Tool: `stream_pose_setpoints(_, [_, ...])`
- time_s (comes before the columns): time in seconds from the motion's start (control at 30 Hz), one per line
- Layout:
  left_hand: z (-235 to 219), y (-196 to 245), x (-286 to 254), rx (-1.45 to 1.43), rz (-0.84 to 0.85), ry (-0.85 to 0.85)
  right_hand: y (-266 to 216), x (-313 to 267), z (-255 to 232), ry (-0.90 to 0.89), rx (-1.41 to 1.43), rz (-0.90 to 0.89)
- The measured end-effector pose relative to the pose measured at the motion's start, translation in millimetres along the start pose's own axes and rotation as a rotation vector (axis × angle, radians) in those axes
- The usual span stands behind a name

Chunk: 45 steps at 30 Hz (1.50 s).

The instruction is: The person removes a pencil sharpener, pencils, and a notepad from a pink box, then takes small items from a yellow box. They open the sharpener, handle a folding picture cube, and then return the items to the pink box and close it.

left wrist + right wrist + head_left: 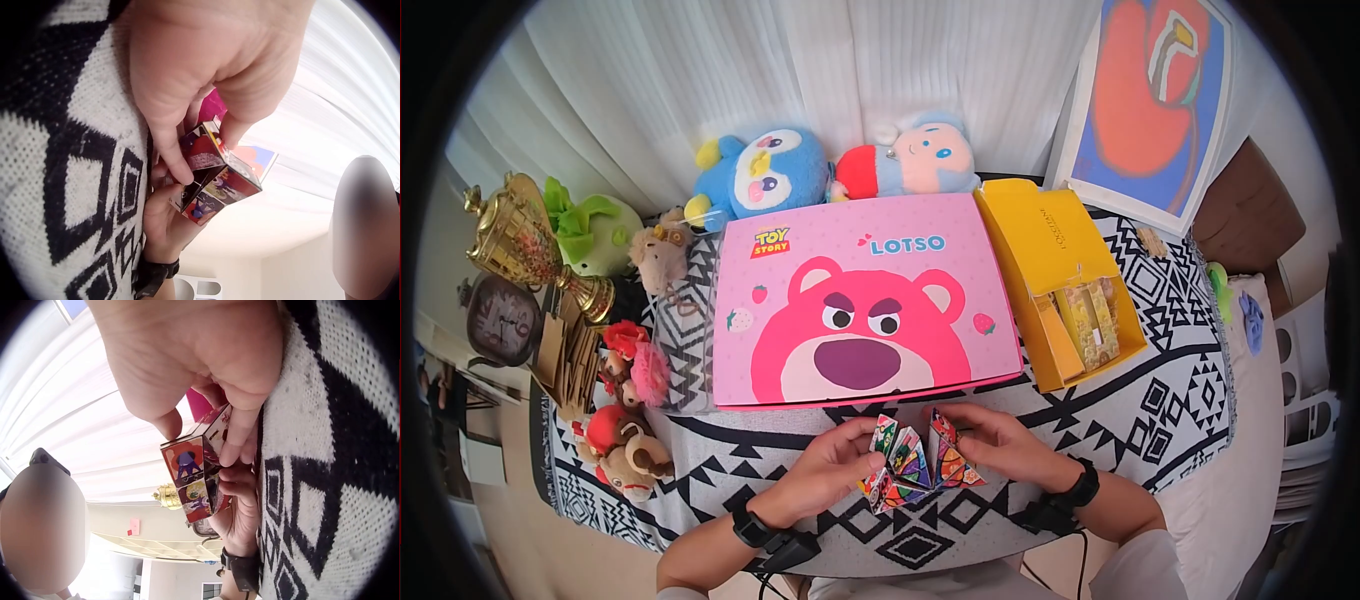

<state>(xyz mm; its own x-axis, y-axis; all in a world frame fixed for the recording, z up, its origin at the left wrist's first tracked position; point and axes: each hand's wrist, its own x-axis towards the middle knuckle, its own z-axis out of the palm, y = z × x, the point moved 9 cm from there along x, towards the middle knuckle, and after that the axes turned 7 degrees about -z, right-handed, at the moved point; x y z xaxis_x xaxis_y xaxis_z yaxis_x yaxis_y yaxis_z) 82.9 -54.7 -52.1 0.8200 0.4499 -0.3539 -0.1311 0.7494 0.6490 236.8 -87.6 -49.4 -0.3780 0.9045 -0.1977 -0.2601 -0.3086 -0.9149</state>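
A folding puzzle cube (pixel 912 468) with brightly printed triangular faces is held between both hands, low over the patterned cloth in front of the pink box. It is opened out, with points and gaps between its sections. My left hand (pixel 840 468) pinches its left section between thumb and fingers. On the other side, my right hand (pixel 1012 447) grips the right section. The left wrist view shows the puzzle cube (pixel 232 187) with printed square faces and a dark gap. In the right wrist view, the fingertips of both hands meet near the puzzle cube's (pixel 186 464) lower edge.
A large pink Lotso box (pixel 950 350) lies just beyond the hands. Right of it is an open yellow box (pixel 1025 225) holding smaller packages. Plush toys (pixel 800 165) sit behind. A gold trophy (pixel 520 235), a clock (pixel 502 320) and small plush animals (pixel 625 460) stand at left.
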Motion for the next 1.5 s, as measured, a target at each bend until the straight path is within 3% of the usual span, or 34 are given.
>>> stream_pose_setpoints(0.07, [-1, -1, 0, -0.003, -0.009, 0.001, -12, 3, 7, -0.055, -0.039, -0.111])
stream_pose_setpoints(0.3, [-2, -4, 1, 0.101, -0.033, 0.015, -6, 1, 4, -0.005, -0.005, -0.03])
stream_pose_setpoints(0.47, [5, -3, -1, 0.282, -0.077, 0.032, -16, 4, 7, -0.048, -0.046, -0.207])
stream_pose_setpoints(0.57, [9, -2, 0, 0.261, -0.022, -0.033, -19, 4, 11, -0.071, -0.144, -0.183])
stream_pose_setpoints(0.63, [16, 4, 0, 0.415, 0.074, -0.083, -21, 4, 12, -0.094, -0.19, -0.169])
stream_pose_setpoints(0.8, [13, 1, -2, 0.289, -0.016, -0.021, -17, 3, 15, -0.086, -0.186, -0.133])
stream_pose_setpoints(0.97, [-2, -3, -2, 0.213, -0.034, 0.064, -29, 3, 30, -0.158, 0.055, -0.234])
stream_pose_setpoints(1.07, [2, -2, -1, 0.215, -0.035, 0.029, -21, 3, 27, -0.172, -0.103, -0.223])
stream_pose_setpoints(1.17, [14, 8, -2, 0.321, 0.056, -0.002, -19, 3, 24, -0.167, -0.148, -0.212])
stream_pose_setpoints(1.23, [25, 17, -7, 0.577, 0.174, -0.029, -23, 2, 22, -0.178, -0.184, -0.213])
stream_pose_setpoints(1.4, [23, 7, -5, 0.564, 0.172, -0.082, -22, -1, 16, -0.083, -0.063, -0.193])
stream_pose_setpoints(1.5, [29, 6, -5, 0.593, 0.15, -0.08, -30, 1, 20, -0.151, -0.152, -0.361])
